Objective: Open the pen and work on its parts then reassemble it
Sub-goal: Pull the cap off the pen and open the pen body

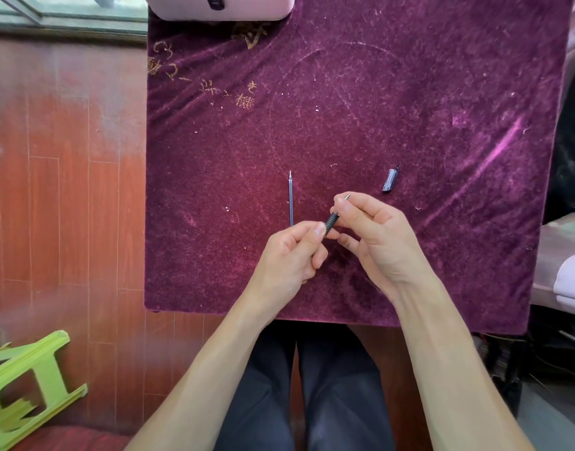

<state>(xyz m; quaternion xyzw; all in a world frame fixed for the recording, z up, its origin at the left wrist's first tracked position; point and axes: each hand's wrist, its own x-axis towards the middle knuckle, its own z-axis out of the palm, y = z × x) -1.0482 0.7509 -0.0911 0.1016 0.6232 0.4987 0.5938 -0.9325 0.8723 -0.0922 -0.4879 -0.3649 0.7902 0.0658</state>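
Both hands hold the pen body (332,220), a dark ribbed grip section with a small metal tip showing past my right fingertips. My left hand (289,255) pinches its lower end between thumb and fingers. My right hand (374,232) grips its upper end near the tip. The thin refill (291,198) lies straight on the purple cloth just left of the hands, point facing away from me. The pen cap (391,180), dark with a clear part, lies to the upper right of my right hand.
A purple velvet cloth (410,92) covers the small table. A pink case (219,6) sits at its far edge. A green plastic stool (29,385) lies tipped on the wooden floor at lower left. Pale furniture stands at the right.
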